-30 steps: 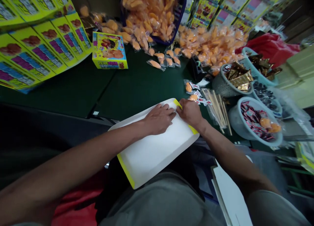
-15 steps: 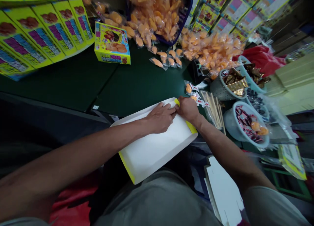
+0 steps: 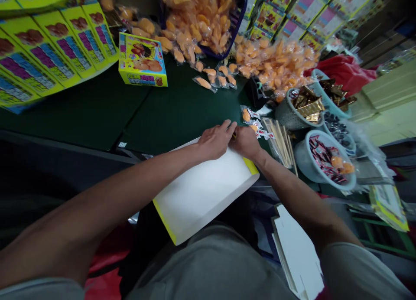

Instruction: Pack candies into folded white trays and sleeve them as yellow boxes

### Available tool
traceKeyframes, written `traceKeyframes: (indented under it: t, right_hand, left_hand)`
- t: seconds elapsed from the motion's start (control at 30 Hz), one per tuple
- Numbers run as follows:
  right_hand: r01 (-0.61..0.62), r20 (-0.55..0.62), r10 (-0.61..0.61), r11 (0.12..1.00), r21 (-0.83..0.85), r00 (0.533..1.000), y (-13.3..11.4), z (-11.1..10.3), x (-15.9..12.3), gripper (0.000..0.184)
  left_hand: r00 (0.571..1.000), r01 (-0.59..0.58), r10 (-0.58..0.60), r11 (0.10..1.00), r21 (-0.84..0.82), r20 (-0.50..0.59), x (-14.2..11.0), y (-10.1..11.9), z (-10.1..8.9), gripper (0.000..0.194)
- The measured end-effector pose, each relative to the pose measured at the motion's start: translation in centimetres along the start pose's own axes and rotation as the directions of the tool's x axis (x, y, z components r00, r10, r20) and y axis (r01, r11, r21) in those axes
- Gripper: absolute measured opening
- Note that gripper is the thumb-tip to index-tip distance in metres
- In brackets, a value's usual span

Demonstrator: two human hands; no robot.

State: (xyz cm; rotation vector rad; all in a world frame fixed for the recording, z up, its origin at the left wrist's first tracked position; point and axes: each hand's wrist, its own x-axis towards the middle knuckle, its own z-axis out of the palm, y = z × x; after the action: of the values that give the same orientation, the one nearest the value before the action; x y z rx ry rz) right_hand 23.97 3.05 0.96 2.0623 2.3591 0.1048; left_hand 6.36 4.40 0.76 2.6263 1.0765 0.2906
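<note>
A cardboard tray (image 3: 201, 196), white inside with yellow edge strips, rests tilted across my lap against the table's front edge. At its far right corner my left hand (image 3: 217, 139) is closed on the far wall, with its fingertips close to my other hand. My right hand (image 3: 246, 142) grips the same corner, its fingers curled round the end wall. The exact fold under the fingers is hidden. Just beyond my right hand lie small clear packets (image 3: 255, 123) with orange pieces. Beside them is a bundle of wooden sticks (image 3: 280, 139).
Yellow printed boxes (image 3: 69, 44) line the left, with one separate box (image 3: 143, 59) nearby. A purple basket (image 3: 238, 27) and a heap (image 3: 276, 61) of orange packets stand behind. Plastic baskets (image 3: 303, 161) with wrapped sachets are at the right. Flat white cardboard (image 3: 297, 248) sits low at right.
My left hand has moved from the tray's inside surface up to its far wall, close to the corner. My right hand stays at that corner. The view has shifted slightly.
</note>
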Motion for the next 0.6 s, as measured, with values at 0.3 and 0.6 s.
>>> traceKeyframes:
  t: [0.3, 0.6]
  right_hand:
    - [-0.152, -0.12, 0.19, 0.95, 0.273, 0.974, 1.2, 1.0, -0.2, 0.016]
    - [-0.132, 0.079, 0.116, 0.965, 0.228, 0.99, 2.6, -0.6, -5.4, 0.008]
  left_hand:
    - [0.999, -0.047, 0.051, 0.986, 0.159, -0.018, 0.5, 0.4, 2.2, 0.066]
    - [0.999, -0.034, 0.045, 0.956, 0.291, -0.03, -0.1, 1.1, 2.4, 0.064]
